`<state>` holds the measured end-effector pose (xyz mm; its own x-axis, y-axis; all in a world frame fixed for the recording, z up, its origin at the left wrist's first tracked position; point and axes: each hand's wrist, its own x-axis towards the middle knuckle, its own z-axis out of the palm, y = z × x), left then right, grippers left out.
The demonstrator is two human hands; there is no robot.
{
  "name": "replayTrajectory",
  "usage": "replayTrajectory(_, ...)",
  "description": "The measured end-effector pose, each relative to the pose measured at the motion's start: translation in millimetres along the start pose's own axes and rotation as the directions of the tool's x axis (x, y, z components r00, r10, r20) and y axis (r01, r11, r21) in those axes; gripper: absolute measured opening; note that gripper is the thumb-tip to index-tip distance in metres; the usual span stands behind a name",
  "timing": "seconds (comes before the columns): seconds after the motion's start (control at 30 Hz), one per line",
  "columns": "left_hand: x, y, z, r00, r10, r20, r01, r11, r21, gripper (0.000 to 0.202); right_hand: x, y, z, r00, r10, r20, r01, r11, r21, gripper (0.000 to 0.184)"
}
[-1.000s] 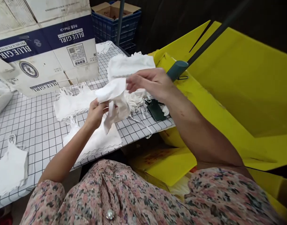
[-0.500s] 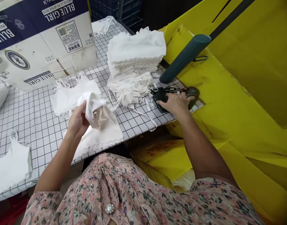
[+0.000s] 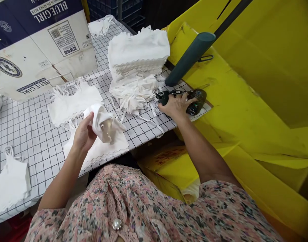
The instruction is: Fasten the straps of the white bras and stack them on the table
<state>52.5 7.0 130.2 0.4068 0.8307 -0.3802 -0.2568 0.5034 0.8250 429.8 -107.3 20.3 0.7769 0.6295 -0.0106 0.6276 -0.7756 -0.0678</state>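
Pinched between thumb and fingers of my left hand (image 3: 85,135) is a white cloth garment (image 3: 99,117), partly folded over so its inside shows. Beneath it, a white piece with a wavy hem (image 3: 105,148) lies at the table's front edge. My right hand (image 3: 177,106) is over the table's right corner with its fingers spread. Its thumb and palm cover part of a dark flat object (image 3: 162,96). By its fingertips are a small dark item like a key fob (image 3: 177,92) and a shiny dark bundle (image 3: 198,101), whose kind is unclear.
A tall stack of white garments (image 3: 140,50) with loose straps sits mid-table on a checked cloth (image 3: 50,141). More white camisoles (image 3: 75,101) lie behind my left hand and at the far left (image 3: 11,181). A beer carton (image 3: 43,50), a green padded pole (image 3: 190,58) and yellow sheeting (image 3: 257,117) surround them.
My right hand has shifted over the dark objects, its fingers reaching farther out and uncovering more of the shiny bundle. The left hand still grips the garment. The view has turned slightly right.
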Motion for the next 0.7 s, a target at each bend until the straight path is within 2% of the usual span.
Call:
replayTrajectory(0.2,-12,8,8.4,0.996,-0.056,-0.073,0.047,0.992,-0.121,0.015,9,3,8,0.998,0.041,-0.052,-0.034,0.993,0.114,0.073)
replayTrajectory(0.27,-13,9,8.0,0.991,-0.078,-0.11,0.062,0.988,-0.142,0.012,10,10,5,0.995,0.057,-0.085,-0.039,0.979,0.198,0.069)
replayTrajectory(0.33,-13,9,7.0,0.986,-0.091,-0.142,0.068,0.985,-0.16,0.01,10,17,-1,0.986,0.078,-0.146,-0.022,0.936,0.351,0.064)
replayTrajectory(0.37,-13,8,6.6,0.983,-0.098,-0.157,0.071,0.983,-0.168,0.009,10,20,-6,0.98,0.103,-0.168,-0.008,0.873,0.487,0.062)
replayTrajectory(0.4,-12,8,6.4,0.98,-0.106,-0.169,0.076,0.982,-0.174,0.008,9,22,-10,0.977,0.135,-0.167,0.005,0.765,0.645,0.06)
replayTrajectory(0.47,-11,7,7.0,0.975,-0.122,-0.185,0.088,0.979,-0.183,0.006,9,24,-19,0.98,0.175,-0.095,0.004,0.457,0.889,0.057)
replayTrajectory(0.5,-10,7,7.8,0.973,-0.13,-0.189,0.095,0.978,-0.185,0.005,8,24,-23,0.984,0.171,-0.044,-0.013,0.316,0.949,0.056)
replayTrajectory(0.53,-9,6,8.9,0.972,-0.135,-0.193,0.099,0.978,-0.186,0.005,6,23,-27,0.988,0.156,0.0,-0.034,0.217,0.976,0.056)
replayTrajectory(0.6,-9,5,11.4,0.973,-0.136,-0.189,0.101,0.978,-0.184,0.006,1,19,-33,0.993,0.106,0.058,-0.071,0.131,0.989,0.059)
replayTrajectory(0.7,-9,4,14.6,0.974,-0.141,-0.175,0.111,0.979,-0.174,0.006,-8,11,-36,0.987,-0.042,0.152,-0.156,-0.093,0.983,0.068)
